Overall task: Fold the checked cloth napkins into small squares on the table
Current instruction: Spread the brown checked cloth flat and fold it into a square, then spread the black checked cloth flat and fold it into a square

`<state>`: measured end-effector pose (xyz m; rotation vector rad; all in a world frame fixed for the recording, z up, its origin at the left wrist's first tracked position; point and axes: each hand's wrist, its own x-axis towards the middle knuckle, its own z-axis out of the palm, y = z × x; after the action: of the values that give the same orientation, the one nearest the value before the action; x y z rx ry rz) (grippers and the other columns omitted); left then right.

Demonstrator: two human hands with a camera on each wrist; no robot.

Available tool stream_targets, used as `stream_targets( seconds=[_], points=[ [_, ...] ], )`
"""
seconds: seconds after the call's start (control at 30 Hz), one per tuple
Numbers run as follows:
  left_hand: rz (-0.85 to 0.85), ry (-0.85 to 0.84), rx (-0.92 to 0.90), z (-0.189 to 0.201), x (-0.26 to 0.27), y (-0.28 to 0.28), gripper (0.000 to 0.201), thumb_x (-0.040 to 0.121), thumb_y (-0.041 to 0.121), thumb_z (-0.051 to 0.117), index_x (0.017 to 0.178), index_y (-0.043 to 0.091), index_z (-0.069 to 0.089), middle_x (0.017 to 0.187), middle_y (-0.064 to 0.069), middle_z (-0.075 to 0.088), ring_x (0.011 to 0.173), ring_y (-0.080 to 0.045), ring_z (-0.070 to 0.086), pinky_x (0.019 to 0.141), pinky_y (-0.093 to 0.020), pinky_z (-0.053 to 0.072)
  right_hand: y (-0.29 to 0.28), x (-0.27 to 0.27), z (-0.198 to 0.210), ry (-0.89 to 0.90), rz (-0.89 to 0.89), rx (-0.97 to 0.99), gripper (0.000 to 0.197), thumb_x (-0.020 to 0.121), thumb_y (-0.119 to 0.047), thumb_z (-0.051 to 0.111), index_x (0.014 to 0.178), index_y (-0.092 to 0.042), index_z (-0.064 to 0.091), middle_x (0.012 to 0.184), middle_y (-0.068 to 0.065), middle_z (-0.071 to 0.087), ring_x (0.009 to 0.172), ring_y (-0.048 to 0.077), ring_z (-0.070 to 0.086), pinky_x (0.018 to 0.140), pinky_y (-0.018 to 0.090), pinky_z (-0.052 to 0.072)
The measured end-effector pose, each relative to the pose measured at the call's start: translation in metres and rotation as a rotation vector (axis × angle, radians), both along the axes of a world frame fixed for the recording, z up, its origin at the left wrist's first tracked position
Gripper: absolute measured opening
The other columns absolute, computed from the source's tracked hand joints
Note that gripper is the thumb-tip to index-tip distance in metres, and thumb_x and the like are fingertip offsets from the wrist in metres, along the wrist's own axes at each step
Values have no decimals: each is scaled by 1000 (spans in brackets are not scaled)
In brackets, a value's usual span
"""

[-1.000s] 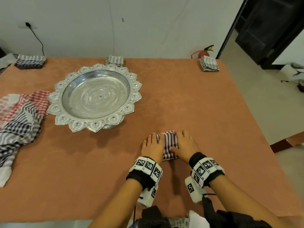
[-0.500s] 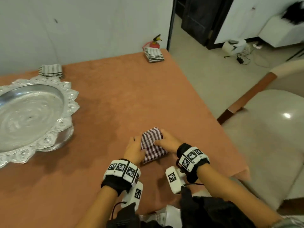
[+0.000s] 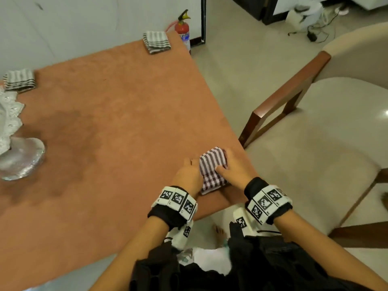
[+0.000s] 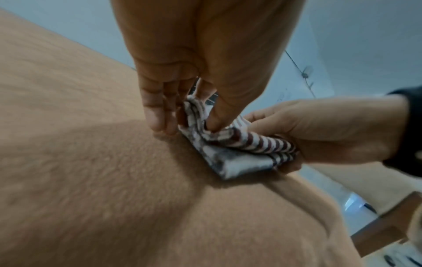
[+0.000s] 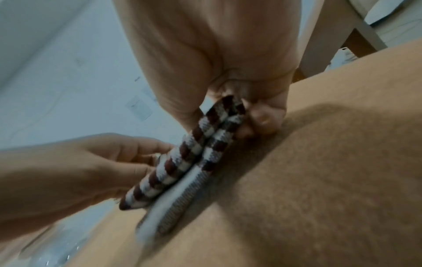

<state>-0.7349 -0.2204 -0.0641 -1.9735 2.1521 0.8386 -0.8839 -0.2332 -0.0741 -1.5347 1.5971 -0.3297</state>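
Observation:
A small folded maroon-and-white checked napkin (image 3: 212, 169) sits near the table's right front corner, partly lifted off the orange cloth (image 3: 117, 127). My left hand (image 3: 190, 175) pinches its left edge between thumb and fingers (image 4: 205, 115). My right hand (image 3: 235, 169) grips the right side, thumb on top and fingers curled under it (image 5: 262, 115). The wrist views show the napkin (image 4: 242, 151) as a thick folded stack (image 5: 182, 162) held between both hands.
Two folded grey-striped napkins lie at the far edge, one at the back right (image 3: 156, 42) and one at the back left (image 3: 20, 79). A silver pedestal tray (image 3: 12, 143) stands at the left. A cream chair (image 3: 315, 143) stands beside the table's right edge; a fire extinguisher (image 3: 183, 28) stands behind.
Both hands went from pressing the folded napkin flat to gripping its sides and lifting it. The napkin has shifted toward the table's right edge as the head view swung right.

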Motion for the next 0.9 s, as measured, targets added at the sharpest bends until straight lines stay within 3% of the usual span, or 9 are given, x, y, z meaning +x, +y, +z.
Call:
stream_targets(
  seconds=[0.03,0.1,0.17,0.23,0.27,0.47,0.63,0.73,0.9],
  points=[
    [-1,-21,-81,-1,-3,4,65,90,9,47,147,7,17,136,-17,37,116,-34,47,95,-39,43,4,-4,-2,67,32,-63,62,89,-16,55,142,-9,25,124,19,51,107,34,54,91,45,46],
    [-35,-91,-242,0,-7,11,70,87,7,51,147,7,16,144,-19,33,126,-36,41,101,-42,39,11,-8,-3,386,164,-233,70,87,-23,57,146,-10,20,132,19,46,114,34,49,97,44,43],
    [-140,-178,-261,3,-8,17,69,92,16,47,149,11,7,156,-12,14,144,-29,16,116,-44,18,15,-9,1,594,315,-374,71,89,-27,52,148,-13,16,146,17,34,131,37,35,106,49,34],
    [-254,-244,-178,2,-8,21,65,99,33,33,149,14,-2,159,-3,-3,147,-19,-6,118,-41,-4,15,-12,1,608,452,-381,67,93,-29,44,150,-13,11,158,10,11,145,32,8,114,55,14],
    [-284,-277,-136,0,-7,22,63,99,39,27,149,15,-4,159,0,-8,146,-17,-11,117,-40,-9,13,-14,-4,626,510,-354,65,96,-31,37,150,-13,6,159,6,1,146,28,-2,114,55,6],
    [-278,-281,-37,-15,-1,23,61,99,45,15,148,18,-11,157,4,-18,145,-11,-15,116,-41,-10,4,-19,-16,691,639,-234,62,99,-40,18,148,-18,-13,157,-2,-19,145,18,-15,113,58,-3],
    [-233,-177,-43,-12,6,24,64,98,47,18,148,19,-11,157,4,-17,145,-12,-14,116,-43,-9,1,-7,4,753,635,-142,67,98,-37,28,149,-19,-12,158,-1,-16,145,21,-16,113,58,-4],
    [-93,-87,-97,-1,34,31,68,98,40,31,149,16,-8,158,0,-15,146,-14,-11,117,-42,-6,11,15,24,734,564,-187,68,96,-28,37,150,-20,-4,159,3,-6,146,26,-11,114,56,0],
    [178,-17,-178,27,148,60,64,98,30,38,150,12,4,159,-5,-7,147,-18,-4,118,-41,1,33,109,46,601,653,-334,43,98,-24,38,141,-16,32,157,4,15,147,24,2,117,50,9]
  ],
)
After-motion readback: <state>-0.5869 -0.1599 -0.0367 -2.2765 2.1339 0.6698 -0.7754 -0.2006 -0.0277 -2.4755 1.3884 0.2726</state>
